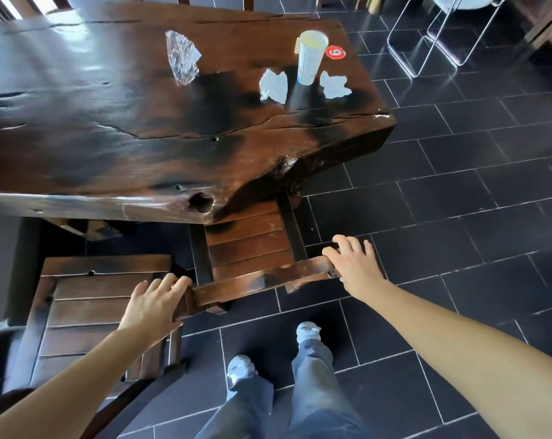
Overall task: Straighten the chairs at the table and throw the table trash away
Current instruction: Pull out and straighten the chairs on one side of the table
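Head view: the chair [252,245] sits half tucked under the table's [110,137] near corner, seat facing in, back rail running lower left to upper right. Left hand [154,304] wraps the rail's left end. Right hand [352,264] lies on the right end, fingers spread, fairly straight. A cup [311,57] stands on the tabletop.

chair [249,239] seat partly under table [110,128] | left hand [154,304] curls over left end of top rail [258,280] | right hand [352,263] rests on right end, fingers spread | tabletop: paper cup [311,57], crumpled tissues [274,85], clear wrapper [182,57] | second chair [103,308] at left
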`<state>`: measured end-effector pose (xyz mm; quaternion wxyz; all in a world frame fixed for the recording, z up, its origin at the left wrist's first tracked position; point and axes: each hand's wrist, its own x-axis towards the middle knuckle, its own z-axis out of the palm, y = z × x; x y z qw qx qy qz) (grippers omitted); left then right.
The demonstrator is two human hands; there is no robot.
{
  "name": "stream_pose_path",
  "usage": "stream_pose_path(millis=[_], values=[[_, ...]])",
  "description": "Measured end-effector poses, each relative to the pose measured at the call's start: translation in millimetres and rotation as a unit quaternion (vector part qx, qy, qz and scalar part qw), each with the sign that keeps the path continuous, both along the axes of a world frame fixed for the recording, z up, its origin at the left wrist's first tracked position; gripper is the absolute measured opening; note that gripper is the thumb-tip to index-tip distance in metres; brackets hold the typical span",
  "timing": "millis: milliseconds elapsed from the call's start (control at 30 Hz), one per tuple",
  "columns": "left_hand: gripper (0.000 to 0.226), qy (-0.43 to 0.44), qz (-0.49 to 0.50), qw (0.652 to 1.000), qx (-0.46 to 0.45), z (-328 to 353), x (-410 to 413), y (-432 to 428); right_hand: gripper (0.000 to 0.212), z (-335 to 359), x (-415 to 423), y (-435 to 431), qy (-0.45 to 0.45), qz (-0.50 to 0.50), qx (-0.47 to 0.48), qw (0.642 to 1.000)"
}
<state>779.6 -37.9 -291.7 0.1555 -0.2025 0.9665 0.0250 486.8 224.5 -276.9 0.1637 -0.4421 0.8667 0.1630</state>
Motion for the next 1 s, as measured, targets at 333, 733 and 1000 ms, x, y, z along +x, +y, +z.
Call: stream_pose_path(millis=[333, 733, 1000], values=[[0.075, -0.094, 0.082, 0.988, 0.091, 13.2, -67.5, 23.9, 0.063, 0.4, 29.7, -56.3, -0.113, 0.063, -0.052, 0.990], [0.114, -0.030, 0.015, 0.999, 0.034, -57.5, -54.3, 72.7, 0.068, -57.6, 75.7, -57.8, -0.051, 0.041, -0.083, 0.994], [0.113, -0.066, 0.023, 0.996, 0.049, -57.4, -55.0, 56.1, 0.075, -57.3, 77.3, -68.2, -0.061, 0.034, -0.066, 0.995]])
